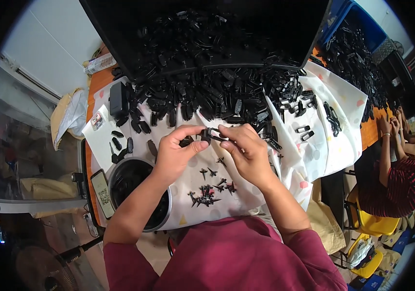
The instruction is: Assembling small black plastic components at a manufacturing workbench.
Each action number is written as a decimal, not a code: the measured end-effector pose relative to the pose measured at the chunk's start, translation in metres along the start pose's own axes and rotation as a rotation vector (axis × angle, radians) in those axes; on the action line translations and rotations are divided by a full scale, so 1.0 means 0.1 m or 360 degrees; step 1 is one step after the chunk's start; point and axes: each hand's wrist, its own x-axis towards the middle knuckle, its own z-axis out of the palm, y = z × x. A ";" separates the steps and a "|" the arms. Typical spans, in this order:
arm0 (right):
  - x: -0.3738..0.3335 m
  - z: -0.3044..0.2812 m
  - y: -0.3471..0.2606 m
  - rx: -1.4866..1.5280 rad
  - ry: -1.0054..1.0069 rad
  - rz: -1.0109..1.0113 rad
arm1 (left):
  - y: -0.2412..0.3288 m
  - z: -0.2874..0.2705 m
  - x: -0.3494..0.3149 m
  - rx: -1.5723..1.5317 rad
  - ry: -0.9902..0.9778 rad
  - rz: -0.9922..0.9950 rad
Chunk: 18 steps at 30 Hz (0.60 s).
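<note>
Over the middle of the cloth, my left hand pinches a small black plastic part between thumb and fingers. My right hand grips the right end of the same piece, where a light patch shows. Its exact kind is too small to make out. Below the hands, small black cross-shaped pieces lie in a loose cluster on the patterned cloth. Beyond the fingers spreads a big heap of black plastic parts.
A large black bin tips its parts toward me. At left are a round metal-rimmed pot, a phone and a black box. Several frame-like pieces lie at right. Another person sits beyond a blue crate.
</note>
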 end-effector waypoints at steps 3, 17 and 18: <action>-0.03 -0.06 -0.10 -0.0078 -0.0011 -0.0133 | 0.04 0.02 -0.07 -0.0003 -0.0007 -0.0051; -0.29 0.04 -0.23 -0.0522 0.0112 -0.0280 | -0.03 0.33 -0.24 -0.0660 0.0066 -0.0183; -0.32 0.04 -0.23 -0.0521 0.0108 -0.0284 | -0.01 0.35 -0.23 -0.0589 0.0056 -0.0169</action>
